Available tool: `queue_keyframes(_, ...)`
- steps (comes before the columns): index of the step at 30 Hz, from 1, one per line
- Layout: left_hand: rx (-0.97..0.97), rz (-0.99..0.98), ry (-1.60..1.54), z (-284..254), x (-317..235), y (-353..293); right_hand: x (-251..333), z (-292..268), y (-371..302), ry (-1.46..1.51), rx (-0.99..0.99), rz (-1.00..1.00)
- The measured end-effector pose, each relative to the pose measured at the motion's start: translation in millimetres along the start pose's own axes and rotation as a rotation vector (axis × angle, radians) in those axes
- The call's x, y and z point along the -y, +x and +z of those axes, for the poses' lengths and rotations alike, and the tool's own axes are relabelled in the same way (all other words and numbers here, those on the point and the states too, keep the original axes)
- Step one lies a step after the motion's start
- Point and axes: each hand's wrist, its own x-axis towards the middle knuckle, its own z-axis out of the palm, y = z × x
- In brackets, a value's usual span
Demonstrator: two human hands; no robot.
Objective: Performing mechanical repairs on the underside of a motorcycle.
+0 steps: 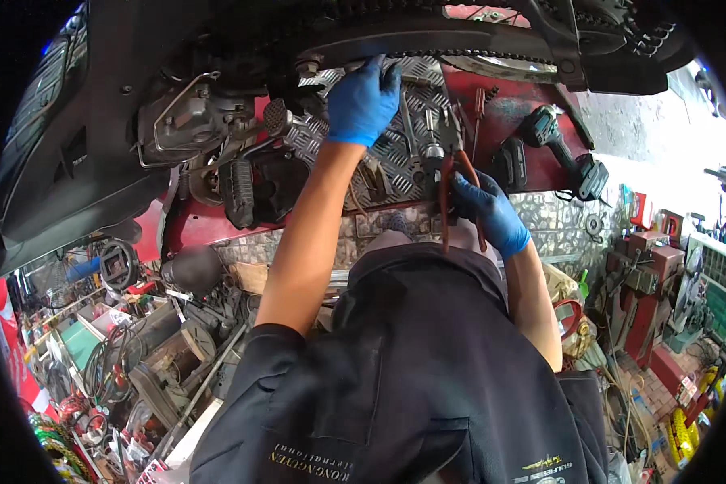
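Both my hands wear blue gloves. My left hand [364, 103] reaches up to the lower edge of the black swingarm [411, 40] of a motorcycle, its fingers curled and one fingertip against that edge; what they hold, if anything, is hidden. Just above the near edge of the red lift table, my right hand [490, 211] is closed on a pair of pliers [446, 194] with long red-orange handles. The handles are spread and the jaws point away from me. A drive chain [492, 58] runs along the swingarm to the right of my left hand.
On the lift table [210, 222] a metal tread plate [395, 173] bears wrenches [409, 121]. A screwdriver [479, 105], a cordless impact driver [552, 137] and a battery pack [510, 161] lie to the right. A footpeg [240, 194] juts out at left. Cluttered parts [169, 355] and a red machine [641, 282] stand nearby.
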Motion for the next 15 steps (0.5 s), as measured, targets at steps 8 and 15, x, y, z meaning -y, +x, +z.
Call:
queue_keyframes(8, 0.085, 0.111, -0.121, 9.9, 10.9, 12.9, 26.8, 18.0, 39.2, 0.141, 0.154, -0.001)
queue_keyframes(15, 0.176, 0.133, -0.363, 3.5, 22.4, 14.0, 15.0, 9.7, 60.6, 0.401, 0.246, 0.016)
